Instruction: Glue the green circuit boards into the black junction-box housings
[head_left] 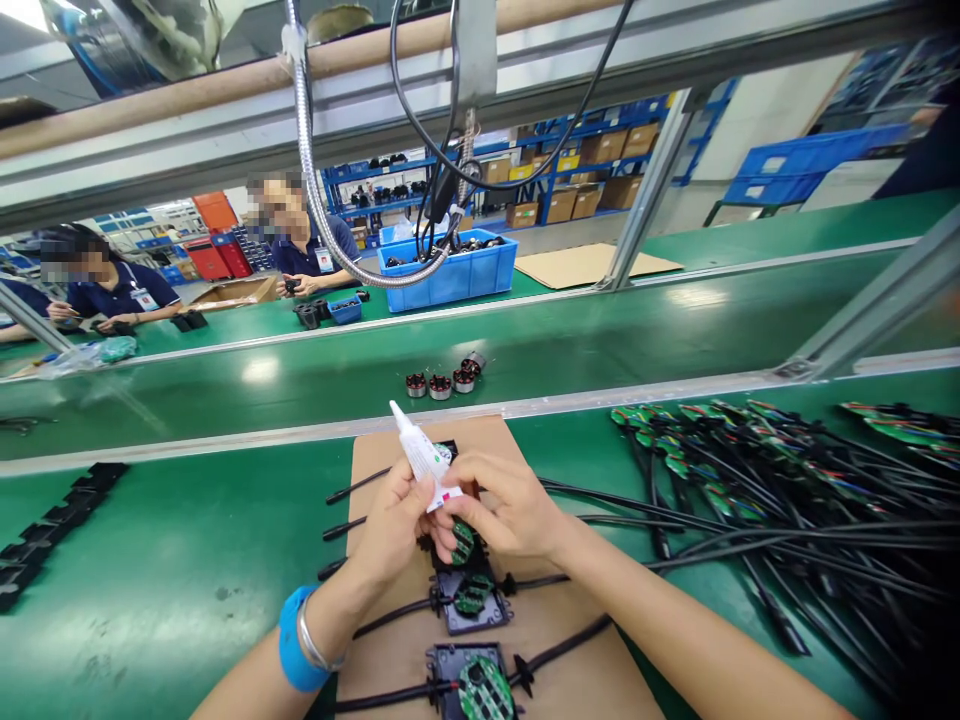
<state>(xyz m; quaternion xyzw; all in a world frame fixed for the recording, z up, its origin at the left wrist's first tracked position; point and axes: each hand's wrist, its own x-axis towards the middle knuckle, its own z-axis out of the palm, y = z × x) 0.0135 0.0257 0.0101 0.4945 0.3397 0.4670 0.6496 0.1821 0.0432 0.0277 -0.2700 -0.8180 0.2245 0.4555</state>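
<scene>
A white glue tube (425,452) with a long pointed nozzle is held between both my hands, tip tilted up and to the left. My left hand (401,520) grips one side of the tube, thumb on its lower part. My right hand (502,500) pinches the bottom end with thumb and fingers. Below them, black housings (450,665) with cables lie in a column on a cardboard sheet (570,650). Green circuit boards (484,690) sit in these housings, one partly hidden behind my fingers.
Cables with green boards (720,450) are heaped on the right of the green bench. Black parts (56,530) line up at the left. Several small motor-like parts (441,385) stand beyond the bench rail. Past them are a blue bin (450,270) and two co-workers; a metal hose (304,130) hangs overhead.
</scene>
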